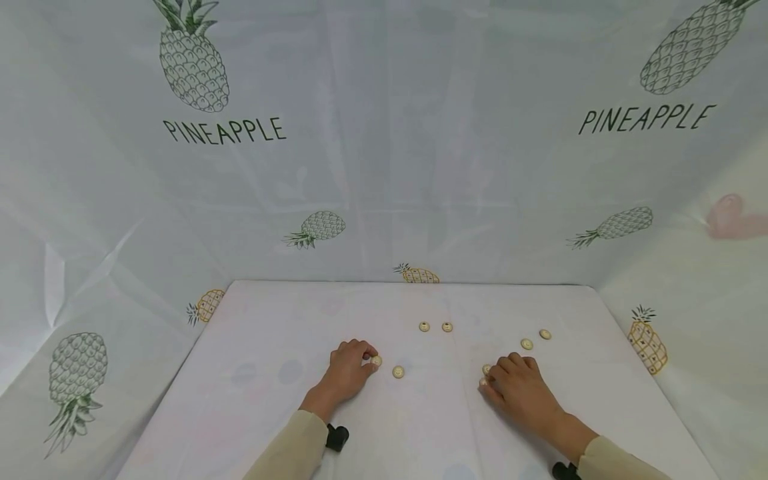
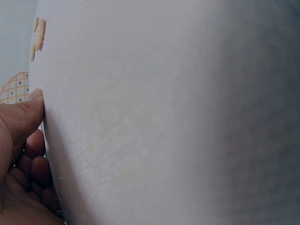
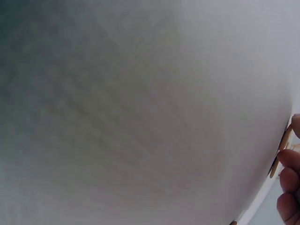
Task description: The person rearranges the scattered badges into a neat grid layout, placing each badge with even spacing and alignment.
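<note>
My left hand pinches a round, pale yellow button between thumb and fingers at the table's middle left. Just right of it lies another button. Across the table, the thumb and fingertips of my right hand are on a button, which they partly cover. A further button lies right behind that one, close to the fingers. In the left wrist view, the left hand rests low on the cloth with its thumb out. Right-hand fingers show at the edge of the right wrist view.
Two buttons, a left one and a right one, lie toward the back middle. Behind the right hand are two more, a nearer and a farther. A white cloth covers the table; a pineapple-print curtain hangs behind.
</note>
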### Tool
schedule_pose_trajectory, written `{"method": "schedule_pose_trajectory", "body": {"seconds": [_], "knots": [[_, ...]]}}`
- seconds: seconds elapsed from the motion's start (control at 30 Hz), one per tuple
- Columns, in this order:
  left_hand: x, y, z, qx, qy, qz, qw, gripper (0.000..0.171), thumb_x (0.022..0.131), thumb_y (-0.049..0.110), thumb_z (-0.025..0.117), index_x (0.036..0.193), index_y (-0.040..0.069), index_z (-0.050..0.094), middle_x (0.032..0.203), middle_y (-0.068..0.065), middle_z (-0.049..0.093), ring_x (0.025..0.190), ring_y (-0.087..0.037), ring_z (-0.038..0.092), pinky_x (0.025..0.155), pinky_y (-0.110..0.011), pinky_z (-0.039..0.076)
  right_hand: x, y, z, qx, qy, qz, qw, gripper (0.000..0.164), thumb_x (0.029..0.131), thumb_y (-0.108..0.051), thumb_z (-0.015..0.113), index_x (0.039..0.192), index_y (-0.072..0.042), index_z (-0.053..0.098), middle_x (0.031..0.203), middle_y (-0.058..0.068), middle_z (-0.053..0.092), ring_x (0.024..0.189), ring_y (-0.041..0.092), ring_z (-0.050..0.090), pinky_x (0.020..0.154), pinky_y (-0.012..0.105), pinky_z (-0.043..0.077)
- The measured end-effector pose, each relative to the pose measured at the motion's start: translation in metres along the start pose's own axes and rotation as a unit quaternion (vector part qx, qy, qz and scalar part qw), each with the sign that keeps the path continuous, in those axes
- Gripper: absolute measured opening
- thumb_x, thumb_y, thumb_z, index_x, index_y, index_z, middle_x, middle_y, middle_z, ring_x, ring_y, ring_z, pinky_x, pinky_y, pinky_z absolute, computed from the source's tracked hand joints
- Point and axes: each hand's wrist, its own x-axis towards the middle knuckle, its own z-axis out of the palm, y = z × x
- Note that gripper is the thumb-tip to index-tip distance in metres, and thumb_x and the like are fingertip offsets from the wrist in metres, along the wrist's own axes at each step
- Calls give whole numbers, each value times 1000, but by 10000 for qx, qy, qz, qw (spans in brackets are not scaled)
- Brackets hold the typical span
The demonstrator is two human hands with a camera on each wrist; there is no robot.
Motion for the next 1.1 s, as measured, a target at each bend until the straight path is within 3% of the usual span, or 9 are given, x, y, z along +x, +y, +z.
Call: {"method": "schedule_pose_trajectory", "body": {"seconds": [0.3, 0.9, 1.1], "knots": [[0, 1, 2, -17, 5, -58, 10000, 14, 99, 20, 75, 112, 15, 70, 103, 2, 64, 101, -20, 55, 101, -53, 40, 1, -1, -5, 469, -122, -444, 9978, 19, 89, -24, 84, 102, -25, 71, 105, -13, 64, 97, 8, 49, 87, 42, 43], [1, 0, 1, 45, 36, -4, 10000, 14, 99, 19, 75, 111, 14, 70, 103, 1, 64, 101, -21, 55, 99, -53, 41, 0, 6, -4, 576, -189, -400, 9974, 19, 87, -30, 87, 101, -26, 74, 106, -12, 66, 100, 9, 51, 91, 43, 42], [0, -1, 1, 33, 32, -9, 10000, 14, 99, 19, 75, 111, 15, 70, 102, 1, 63, 100, -21, 55, 99, -53, 40, 2, 6, -1, 638, -42, -505, 9967, 18, 86, -29, 88, 97, -25, 75, 102, -13, 65, 96, 7, 50, 89, 40, 41]]}}
